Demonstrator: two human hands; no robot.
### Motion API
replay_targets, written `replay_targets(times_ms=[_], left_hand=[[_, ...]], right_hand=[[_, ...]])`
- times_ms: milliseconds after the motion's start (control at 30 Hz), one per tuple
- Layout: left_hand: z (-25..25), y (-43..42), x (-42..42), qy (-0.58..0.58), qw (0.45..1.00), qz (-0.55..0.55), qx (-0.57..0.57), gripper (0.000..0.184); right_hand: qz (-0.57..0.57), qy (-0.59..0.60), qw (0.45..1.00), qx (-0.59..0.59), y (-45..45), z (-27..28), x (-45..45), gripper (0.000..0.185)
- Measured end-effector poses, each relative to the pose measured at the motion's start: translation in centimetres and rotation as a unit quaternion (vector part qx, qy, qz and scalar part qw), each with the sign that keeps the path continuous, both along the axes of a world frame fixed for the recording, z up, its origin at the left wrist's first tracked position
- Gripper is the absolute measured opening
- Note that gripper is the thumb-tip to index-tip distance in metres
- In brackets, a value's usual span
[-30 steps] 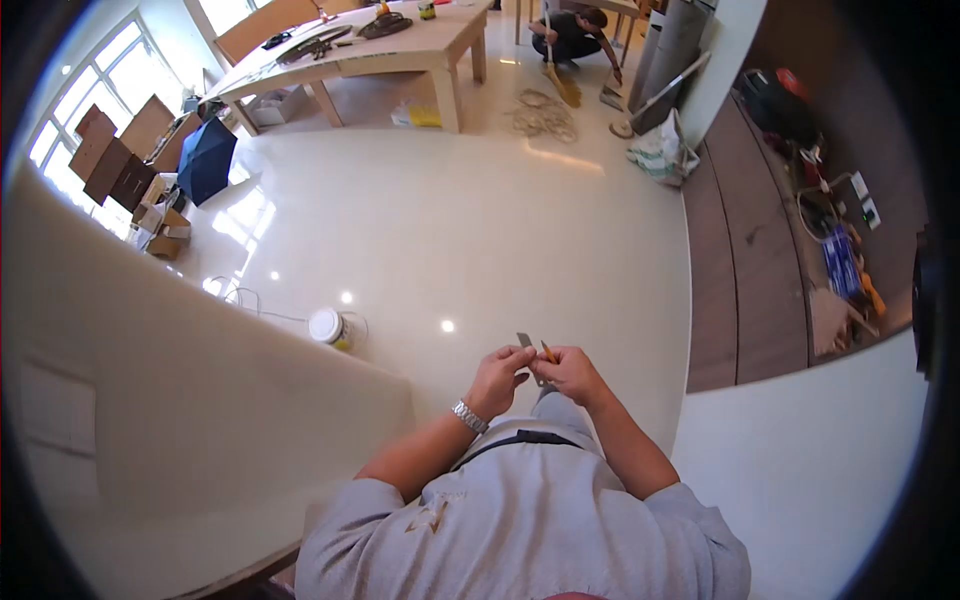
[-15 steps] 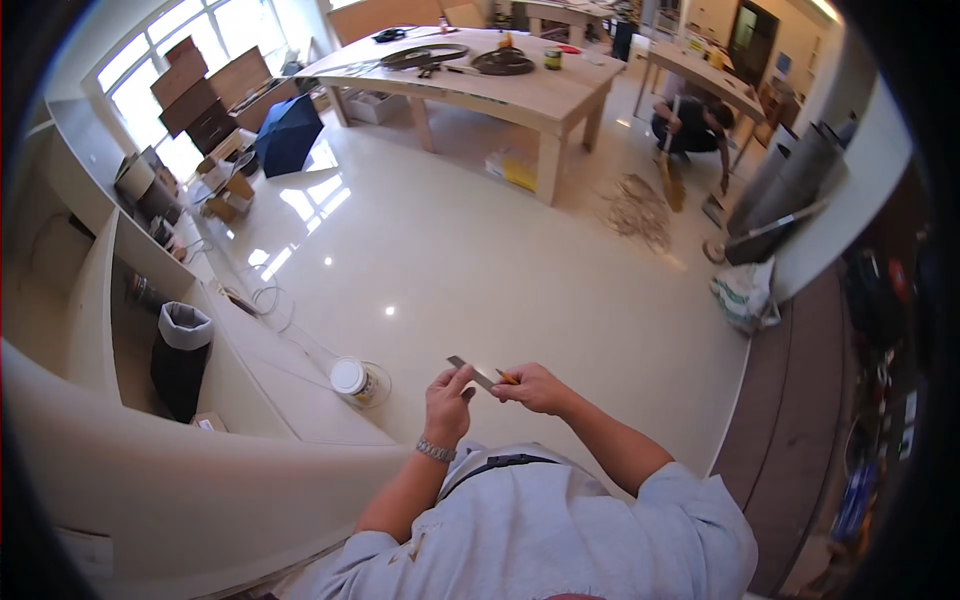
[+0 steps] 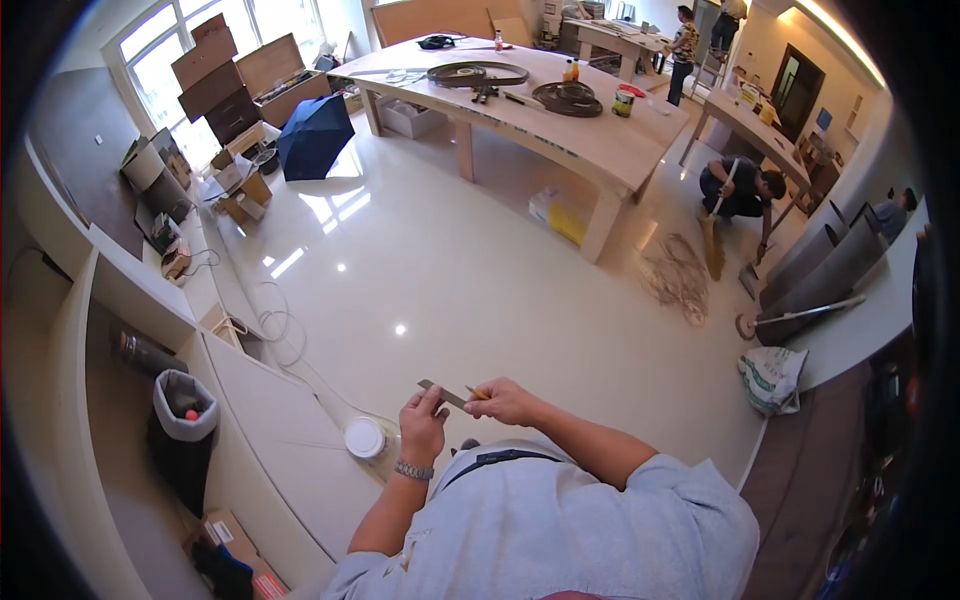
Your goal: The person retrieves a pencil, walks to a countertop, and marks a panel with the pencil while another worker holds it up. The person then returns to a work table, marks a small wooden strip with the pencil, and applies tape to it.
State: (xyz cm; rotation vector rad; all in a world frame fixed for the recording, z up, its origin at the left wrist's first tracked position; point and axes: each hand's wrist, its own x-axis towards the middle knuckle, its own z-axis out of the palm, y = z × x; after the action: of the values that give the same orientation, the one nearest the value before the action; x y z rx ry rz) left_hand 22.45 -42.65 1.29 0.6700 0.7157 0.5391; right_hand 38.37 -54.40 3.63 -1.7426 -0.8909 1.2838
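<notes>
Flat grey strip (image 3: 453, 399): held out in front of the waist, over the floor, slanting between the two hands, one end jutting past the left fingertips.

Left hand (image 3: 422, 430): thumb and fingers closed in a pinch on the strip; wristwatch (image 3: 413, 469) behind it, clear of the work. Right hand (image 3: 507, 402): fingers curled nearly shut round a yellow-orange pencil-like stick (image 3: 478, 393), tip towards the strip. Strip's other end meets this hand's fingertips; cannot tell whether they grip it or only touch. Markings on the strip too small to read.

Technique (judgement): the left pinch does the steadying, so best firm and near the middle, lest the strip pivot. Right grip has two things to manage; stick better tucked back against the palm, tip off the strip's face while turning it. Elbows near the body should cut shake. Thin edges may be sharp: pinch flats, don't slide along edges.

Outward: white-lidded bucket (image 3: 365, 438) on the floor (image 3: 560, 330), near the left hand, a foot hazard if stepping that way. Farther off, large table (image 3: 570, 145); beyond its right corner, a crouching person with a broom (image 3: 713, 245) beside a tangled pile (image 3: 675, 280).
</notes>
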Motion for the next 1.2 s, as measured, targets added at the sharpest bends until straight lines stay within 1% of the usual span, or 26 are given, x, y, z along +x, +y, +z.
replay_targets(times_ms=[100,200,300,400,433,467,567,667,733,833,867,900,967,1000,1033,1100,1200], left_hand=[[0.0,5.5,2.5,-0.011,0.999,0.033,-0.014,0.010],[0.8,9.6,4.7,-0.014,0.999,0.038,-0.026,0.004],[1.9,13.4,7.4,-0.004,0.998,0.039,-0.048,0.003],[0.7,17.2,10.9,0.019,0.998,0.050,-0.011,0.002],[0.1,18.7,12.2,0.022,0.997,0.068,-0.007,0.004],[-0.4,20.4,13.6,0.023,0.996,0.086,0.000,0.005],[-0.7,25.3,17.8,0.021,0.991,0.133,-0.001,0.006],[0.1,30.0,22.5,0.033,0.987,0.157,0.001,0.005],[-0.5,32.7,24.8,0.042,0.985,0.170,0.001,0.005],[-2.1,37.0,27.7,0.016,0.980,0.193,-0.038,0.006],[-2.5,38.2,28.7,0.036,0.973,0.224,-0.043,0.015],[-3.0,39.6,29.6,0.040,0.972,0.226,-0.059,0.018],[-3.9,42.4,31.2,0.053,0.968,0.226,-0.093,0.026],[-4.4,43.7,32.2,0.045,0.976,0.197,-0.081,0.032],[-5.1,45.3,33.4,0.040,0.981,0.173,-0.082,0.032],[-4.2,47.9,36.7,0.027,0.989,0.123,-0.082,0.032],[-3.1,53.4,42.3,-0.012,0.999,0.043,-0.019,0.028]], right_hand=[[0.025,0.009,1.000,0.007,5.1,0.6,3.1,0.024],[0.054,0.042,0.997,0.019,9.9,0.6,6.5,0.024],[0.088,0.063,0.994,0.020,15.3,-0.1,10.3,0.025],[0.131,0.066,0.989,0.015,21.1,-0.8,13.9,0.024],[0.144,0.062,0.987,0.015,23.2,-0.8,15.5,0.024],[0.160,0.085,0.983,0.021,25.1,-0.7,17.2,0.023],[0.203,0.058,0.977,0.020,30.8,-0.5,22.5,0.022],[0.218,0.042,0.975,0.015,35.0,1.8,27.8,0.022],[0.223,0.039,0.974,0.021,37.7,1.5,31.4,0.022],[0.216,0.044,0.975,0.007,40.4,1.3,35.3,0.022],[0.209,0.044,0.977,0.001,41.3,1.4,36.7,0.022],[0.187,0.054,0.981,-0.002,42.4,1.1,37.9,0.022],[0.140,0.075,0.987,-0.011,44.5,-0.1,40.1,0.022],[0.119,0.089,0.989,-0.009,45.8,-0.7,41.0,0.022],[0.097,0.101,0.990,-0.006,47.5,-1.3,41.9,0.022],[0.073,0.110,0.991,0.004,51.5,-2.6,43.5,0.021],[0.068,0.111,0.991,0.011,58.2,-3.2,46.2,0.019]])
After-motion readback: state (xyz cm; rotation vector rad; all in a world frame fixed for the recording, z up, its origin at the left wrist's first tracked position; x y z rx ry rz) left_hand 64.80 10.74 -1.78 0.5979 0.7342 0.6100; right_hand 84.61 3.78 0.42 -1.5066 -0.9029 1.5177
